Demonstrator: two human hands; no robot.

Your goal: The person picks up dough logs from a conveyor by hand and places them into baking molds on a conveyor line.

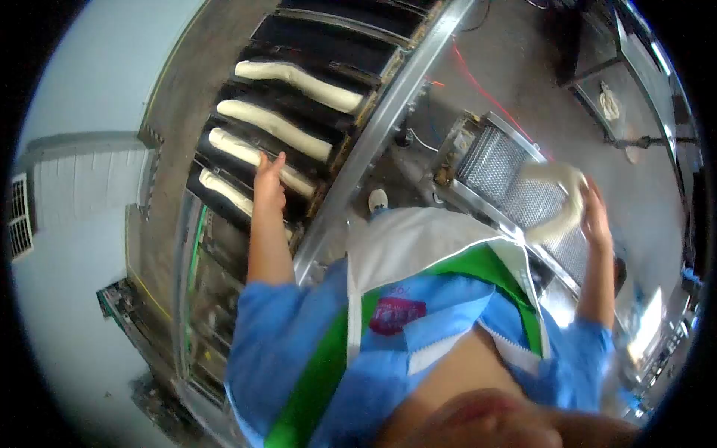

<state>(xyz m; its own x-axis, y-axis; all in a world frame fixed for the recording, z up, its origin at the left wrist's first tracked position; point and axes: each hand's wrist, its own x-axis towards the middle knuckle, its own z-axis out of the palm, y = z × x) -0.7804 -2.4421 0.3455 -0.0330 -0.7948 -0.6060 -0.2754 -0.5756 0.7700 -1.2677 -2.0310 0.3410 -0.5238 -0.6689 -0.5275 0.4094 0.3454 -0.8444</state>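
Long pale dough strips lie in dark trays at the upper left, among them an upper strip (pixel 299 81), a middle strip (pixel 276 128) and a lowest strip (pixel 224 190). My left hand (pixel 270 181) is at another dough strip (pixel 233 145), between the middle and lowest ones, fingers spread and touching or just over it. On the right, my right hand (pixel 594 213) grips a curved, motion-blurred dough piece (pixel 571 205), which hangs above a metal mesh conveyor (pixel 489 160).
A metal rail (pixel 381 119) runs diagonally beside the trays. At the upper right stands a metal frame (pixel 597 75) with a pale cloth-like thing (pixel 609 101) on it. A red cable (pixel 482 89) crosses the floor beyond the conveyor. A shoe (pixel 378 199) shows below the rail.
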